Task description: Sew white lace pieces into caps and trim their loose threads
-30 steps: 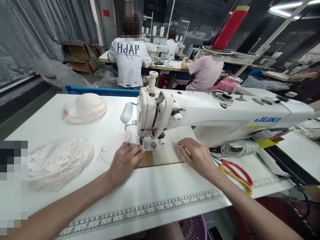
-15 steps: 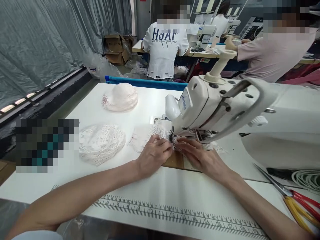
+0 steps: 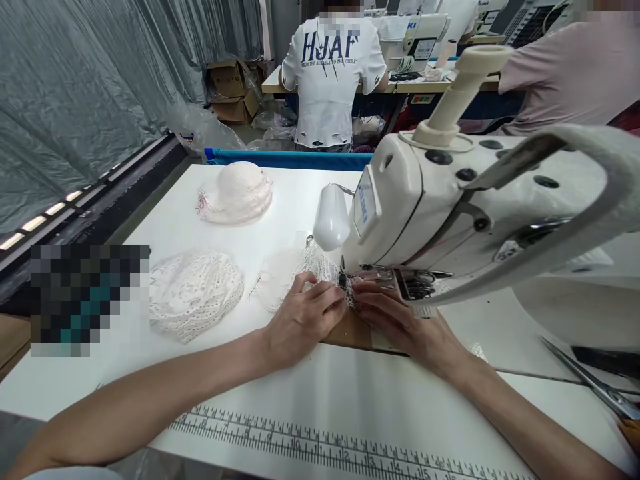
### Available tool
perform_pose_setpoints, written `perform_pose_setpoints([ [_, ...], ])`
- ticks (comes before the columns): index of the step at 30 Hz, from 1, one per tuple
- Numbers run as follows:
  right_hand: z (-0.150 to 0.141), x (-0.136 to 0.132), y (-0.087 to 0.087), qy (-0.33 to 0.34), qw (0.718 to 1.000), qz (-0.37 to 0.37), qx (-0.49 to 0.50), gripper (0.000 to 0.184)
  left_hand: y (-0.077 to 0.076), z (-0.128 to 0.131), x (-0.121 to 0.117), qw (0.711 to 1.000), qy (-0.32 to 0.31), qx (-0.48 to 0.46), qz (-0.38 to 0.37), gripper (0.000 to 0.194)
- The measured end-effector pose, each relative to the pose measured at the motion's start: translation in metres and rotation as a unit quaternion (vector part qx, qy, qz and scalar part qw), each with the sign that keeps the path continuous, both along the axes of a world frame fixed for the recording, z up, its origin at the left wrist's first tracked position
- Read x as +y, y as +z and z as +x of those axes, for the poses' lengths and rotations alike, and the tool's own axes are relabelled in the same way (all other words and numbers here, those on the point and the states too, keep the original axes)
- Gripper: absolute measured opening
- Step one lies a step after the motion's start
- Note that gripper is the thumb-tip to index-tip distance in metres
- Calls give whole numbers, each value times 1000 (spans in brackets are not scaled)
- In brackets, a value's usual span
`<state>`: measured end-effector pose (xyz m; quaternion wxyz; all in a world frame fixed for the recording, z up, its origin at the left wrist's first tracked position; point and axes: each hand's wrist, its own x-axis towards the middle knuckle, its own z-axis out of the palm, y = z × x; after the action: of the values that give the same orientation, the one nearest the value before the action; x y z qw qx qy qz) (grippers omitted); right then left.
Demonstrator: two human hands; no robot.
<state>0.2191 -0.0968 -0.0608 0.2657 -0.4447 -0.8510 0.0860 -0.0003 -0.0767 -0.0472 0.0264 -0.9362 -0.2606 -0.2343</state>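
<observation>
A piece of white lace fabric (image 3: 280, 277) runs under the needle area of a white sewing machine (image 3: 395, 207). My left hand (image 3: 306, 319) has its fingers curled and pinched on the lace just left of the presser foot (image 3: 343, 280). On the other side, my right hand (image 3: 407, 323) keeps its fingers together on the lace edge, close under the machine head. Its fingertips are partly hidden by the machine. A pile of white lace pieces (image 3: 197, 293) lies to the left, and a pale pink cup-shaped piece (image 3: 240, 193) lies behind it.
Scissors (image 3: 590, 380) lie at the right beside the machine. A printed ruler scale (image 3: 295, 437) runs along the table's front edge. Cardboard boxes (image 3: 233, 90) stand at the back left. A person in a white shirt (image 3: 330, 87) and one in pink (image 3: 575, 80) sit ahead.
The view has shifted, so the machine looks larger and the scissors sit farther right. Both hands stay on the lace by the needle, with only slight finger movement.
</observation>
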Motion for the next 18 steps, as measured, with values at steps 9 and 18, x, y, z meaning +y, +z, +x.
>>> perform_pose_setpoints([
  [9,1,5,5,11,1000,-3,-10,20,1,-1,1,1000,-16,4,1,22],
  [18,0,4,6,-3,1000,-24,-17,23,3,-1,1,1000,-20,17,1,25],
])
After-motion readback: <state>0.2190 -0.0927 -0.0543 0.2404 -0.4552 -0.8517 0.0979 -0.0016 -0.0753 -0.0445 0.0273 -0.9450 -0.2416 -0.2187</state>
